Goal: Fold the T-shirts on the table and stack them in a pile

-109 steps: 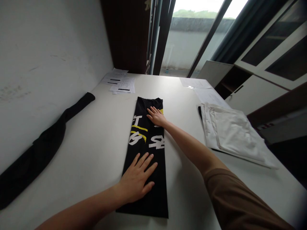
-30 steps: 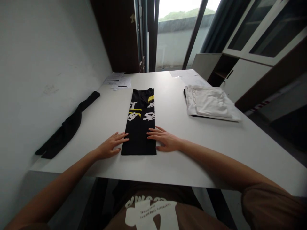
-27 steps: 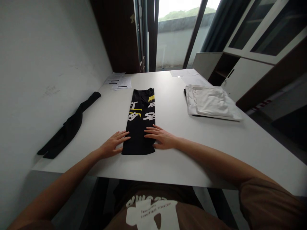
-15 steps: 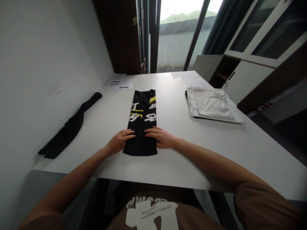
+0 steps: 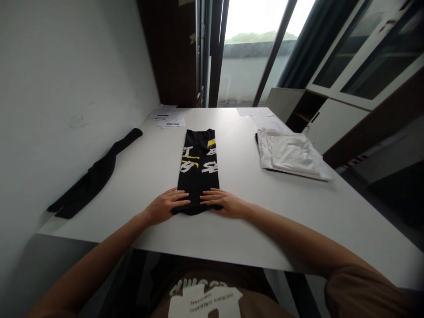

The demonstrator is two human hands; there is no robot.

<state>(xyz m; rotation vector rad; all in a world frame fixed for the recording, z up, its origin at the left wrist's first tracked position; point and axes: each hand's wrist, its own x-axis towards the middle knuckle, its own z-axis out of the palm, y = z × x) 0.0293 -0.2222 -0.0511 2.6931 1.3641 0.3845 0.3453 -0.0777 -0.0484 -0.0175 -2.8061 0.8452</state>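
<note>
A folded black shirt [image 5: 198, 179] with white lettering and yellow stripes lies lengthwise on the white table [image 5: 241, 238]. At its near left corner is my left hand [image 5: 167, 205], fingers extended over the cloth and thumb out of sight. My right hand [image 5: 228, 203] takes the near right corner in the same way, fingers on top. Between the hands the near hem curves, with its corners drawn up at both hands. The thumbs seem to be under the edge, though they are hidden.
Along the wall at left lies a long folded black garment [image 5: 99, 176]. A stack of folded white clothes [image 5: 291, 152] sits at right. Papers [image 5: 168, 115] and more sheets [image 5: 258, 115] lie at the far end. The table's near edge [image 5: 198, 258] runs in front of my body.
Both hands have slid toward me, from the lower sides of the shirt to its near corners. The straight near hem now bends upward at the corners. The view has tilted slightly.
</note>
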